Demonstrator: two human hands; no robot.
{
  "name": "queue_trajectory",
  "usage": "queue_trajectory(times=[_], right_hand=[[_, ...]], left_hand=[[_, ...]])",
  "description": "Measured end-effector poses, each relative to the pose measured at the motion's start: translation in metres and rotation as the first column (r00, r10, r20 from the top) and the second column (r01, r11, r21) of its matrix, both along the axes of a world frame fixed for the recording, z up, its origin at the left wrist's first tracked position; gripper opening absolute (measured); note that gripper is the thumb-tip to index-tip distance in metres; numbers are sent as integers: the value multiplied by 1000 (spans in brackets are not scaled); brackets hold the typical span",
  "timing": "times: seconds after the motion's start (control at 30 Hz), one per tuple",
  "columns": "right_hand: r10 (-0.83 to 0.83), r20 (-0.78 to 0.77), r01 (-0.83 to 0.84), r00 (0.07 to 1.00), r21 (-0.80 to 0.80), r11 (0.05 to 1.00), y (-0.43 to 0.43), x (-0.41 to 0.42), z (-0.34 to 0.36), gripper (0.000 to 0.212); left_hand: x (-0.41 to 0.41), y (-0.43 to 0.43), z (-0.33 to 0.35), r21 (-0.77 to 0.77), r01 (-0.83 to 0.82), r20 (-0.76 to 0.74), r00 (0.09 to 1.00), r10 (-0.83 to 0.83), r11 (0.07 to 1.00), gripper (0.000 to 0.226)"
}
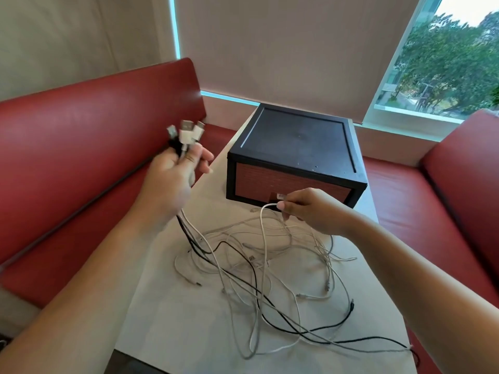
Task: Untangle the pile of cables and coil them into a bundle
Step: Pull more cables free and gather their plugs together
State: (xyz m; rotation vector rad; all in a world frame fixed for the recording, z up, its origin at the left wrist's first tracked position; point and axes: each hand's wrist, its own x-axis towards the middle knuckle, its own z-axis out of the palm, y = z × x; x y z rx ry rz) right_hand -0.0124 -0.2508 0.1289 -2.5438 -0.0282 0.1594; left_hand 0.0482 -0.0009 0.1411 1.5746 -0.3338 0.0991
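A loose tangle of white, grey and black cables (272, 276) sprawls over the white table (172, 330). My left hand (175, 174) is raised above the table's left edge and grips several cable ends; their white and black USB plugs (186, 132) stick up above the fingers, and the cords trail down into the pile. My right hand (302, 207) hovers over the far side of the pile and pinches a white cable (263, 225) near its end, lifting a loop of it off the table.
A black box with a red brick-patterned front (294, 157) stands at the table's far end, just behind my right hand. Red padded benches (67, 147) flank the table on both sides. A window with a lowered blind is beyond.
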Motion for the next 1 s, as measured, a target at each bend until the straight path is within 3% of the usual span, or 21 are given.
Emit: queue_trajectory(times=[0.17, 0.33, 0.47, 0.67, 0.83, 1.0], right_hand=[[65, 129, -78, 990, 100, 992, 24, -2, 16, 30], [62, 273, -96, 960, 112, 989, 33, -1, 15, 28], [32, 237, -86, 971, 221, 972, 30, -4, 10, 35], [-84, -8, 77, 996, 500, 862, 4, -5, -38, 37], [-196, -145, 242, 970, 485, 840, -13, -5, -78, 38], [-207, -167, 257, 964, 390, 884, -16, -1, -77, 37]], left_hand=[[-25, -30, -6, 324, 248, -161, 965, -205, 913, 27], [-33, -38, -4, 295, 416, -340, 887, -312, 860, 31], [-25, -30, -1, 291, 281, -236, 948, -216, 915, 32], [-6, -7, 11, 19, 58, -193, 980, -53, 998, 32], [-6, 2, 14, -52, 20, -143, 989, -28, 998, 31], [-9, 2, 10, -41, 63, -121, 990, -67, 997, 31]])
